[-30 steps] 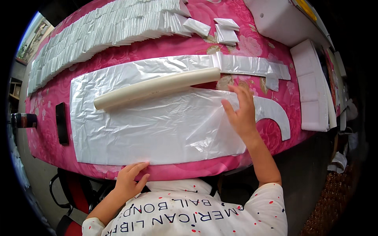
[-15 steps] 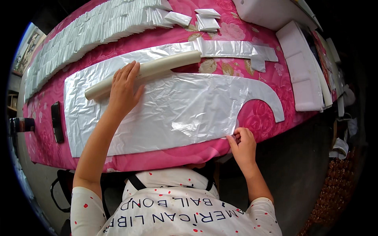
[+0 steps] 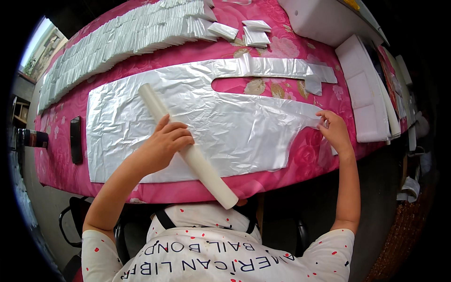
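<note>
Swung right round since half a second ago: the cream tube lay lengthwise on the white plastic sheet, and now it slants across, lower end poking out past the sheet's near edge. Left hand has its fingers curled over the tube around the middle, probably because that's where it balances best. Right hand has shifted too, from the sheet's near edge up to the curved strip at its right end. Thumb and fingertips are pinching the film there, and the strip looks folded instead of flat, I guess because film this thin gives with any lift.

The sheet itself is spread out, wrinkly, on pink floral cloth. Past its far edge there's a long bank of folded white packets and a few loose packets. Black phone-like slab sits just left of it, white foam block off its right end. Seems like stuff's parked around the sheet so both arms get room.
</note>
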